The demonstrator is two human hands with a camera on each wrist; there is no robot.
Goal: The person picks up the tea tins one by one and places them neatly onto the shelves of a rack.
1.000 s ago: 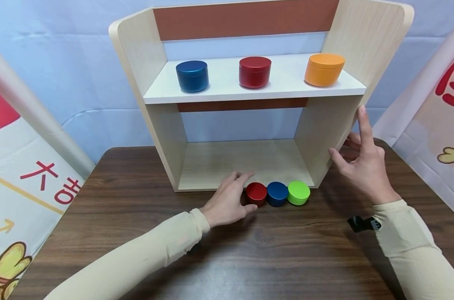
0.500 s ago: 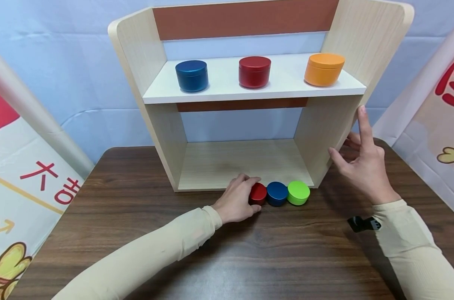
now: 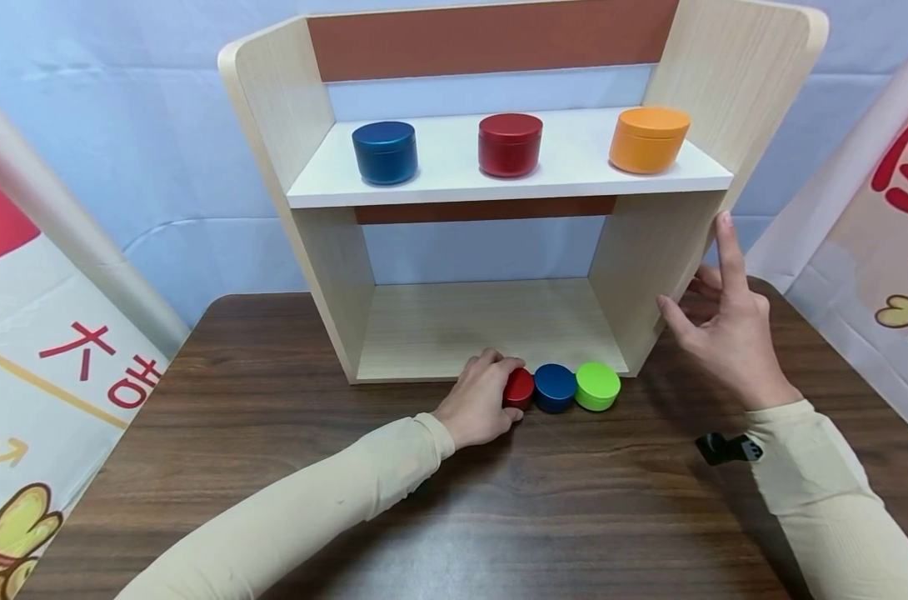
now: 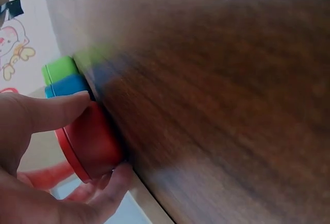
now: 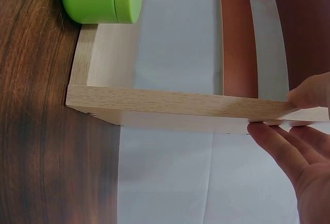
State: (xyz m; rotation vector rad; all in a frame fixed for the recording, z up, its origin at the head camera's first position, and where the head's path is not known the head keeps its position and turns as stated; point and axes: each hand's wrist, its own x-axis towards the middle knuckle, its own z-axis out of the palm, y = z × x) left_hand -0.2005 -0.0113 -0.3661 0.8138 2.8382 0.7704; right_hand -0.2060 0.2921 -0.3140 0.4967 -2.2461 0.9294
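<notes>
Dark wood table (image 3: 574,517) — left hand (image 3: 478,402) gripping small red round tin (image 3: 519,387); right hand (image 3: 726,321), fingers straight, touching pale wooden shelf unit's (image 3: 649,275) side.

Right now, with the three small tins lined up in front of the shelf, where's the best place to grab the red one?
Probably by the round side wall of the small red tin, from its free left side. The blue tin sits against its right, so pinch front and back, as the left hand does.
</notes>
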